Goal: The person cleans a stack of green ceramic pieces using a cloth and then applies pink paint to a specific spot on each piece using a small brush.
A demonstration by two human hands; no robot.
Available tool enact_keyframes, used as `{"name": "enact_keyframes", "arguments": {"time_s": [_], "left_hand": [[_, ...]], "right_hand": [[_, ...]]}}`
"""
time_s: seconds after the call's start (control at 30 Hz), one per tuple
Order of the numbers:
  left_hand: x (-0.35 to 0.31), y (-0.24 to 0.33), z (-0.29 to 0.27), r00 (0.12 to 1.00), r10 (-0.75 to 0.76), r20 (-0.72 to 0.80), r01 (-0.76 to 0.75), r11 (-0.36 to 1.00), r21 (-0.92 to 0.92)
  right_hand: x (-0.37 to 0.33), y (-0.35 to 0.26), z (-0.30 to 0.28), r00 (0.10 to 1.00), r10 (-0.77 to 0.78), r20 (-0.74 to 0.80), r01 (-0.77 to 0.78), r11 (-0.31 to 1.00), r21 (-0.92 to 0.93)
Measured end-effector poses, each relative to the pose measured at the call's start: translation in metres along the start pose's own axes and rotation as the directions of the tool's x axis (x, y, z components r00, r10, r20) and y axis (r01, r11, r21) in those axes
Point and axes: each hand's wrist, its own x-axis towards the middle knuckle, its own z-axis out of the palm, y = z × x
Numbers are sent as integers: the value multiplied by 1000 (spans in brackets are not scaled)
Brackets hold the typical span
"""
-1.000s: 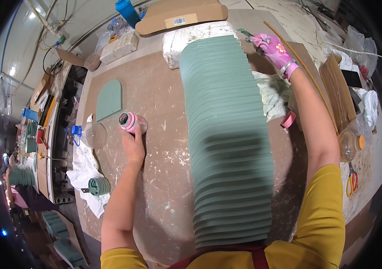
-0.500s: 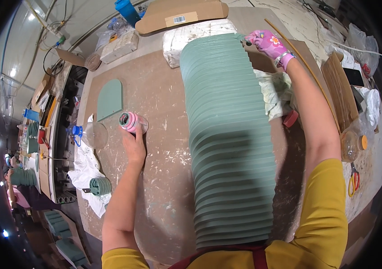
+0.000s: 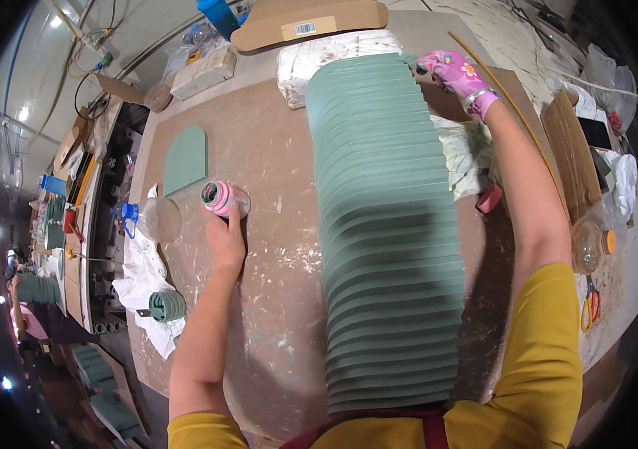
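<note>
A long row of overlapping green sheets with rounded ends (image 3: 386, 224) runs down the middle of the table. At its far right corner is my right hand (image 3: 450, 72), in a pink flowered glove, its fingers closed on something small and dark greenish that I cannot make out. The fingers are close to the edge of the farthest sheets. My left hand (image 3: 225, 236) is bare and wraps round an open pink-stained jar (image 3: 222, 197), held upright left of the row. Beyond the jar lies a single green arched sheet (image 3: 186, 159).
At the row's far end sits a white wrapped block (image 3: 289, 75), with a cardboard box (image 3: 259, 34) behind it. A clear jug (image 3: 160, 218), white cloth (image 3: 139, 273) and green ribbed cup (image 3: 165, 306) stand left. Scissors (image 3: 591, 307) and an orange-lidded jar (image 3: 587, 247) are right.
The view has shifted slightly. My gloved right hand has turned a little at the far corner. The jar in my left hand stays nearly in place.
</note>
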Motion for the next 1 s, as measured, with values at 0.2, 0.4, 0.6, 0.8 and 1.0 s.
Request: {"name": "enact_keyframes", "arguments": {"time_s": [0.2, 0.4, 0.6, 0.8, 1.0], "left_hand": [[3, -7, 0, 1000, -9, 14, 9, 998, -54], [2, -5, 0, 1000, -16, 6, 16, 999, -35], [2, -5, 0, 998, -60, 35, 61, 998, -15], [1, -10, 2, 1000, 17, -5, -17, 999, 31], [2, 3, -1, 1000, -5, 20, 5, 999, -41]], "right_hand": [[-8, -14, -2, 988, 112, -109, -108, 993, 46], [1, 2, -2, 952, -286, -112, 272, 954, -127], [16, -3, -11, 988, -154, 23, 155, 983, -95], [28, 12, -8, 957, -290, -23, 278, 934, -226], [13, 0, -12, 964, -225, -143, 204, 967, -151]]}}
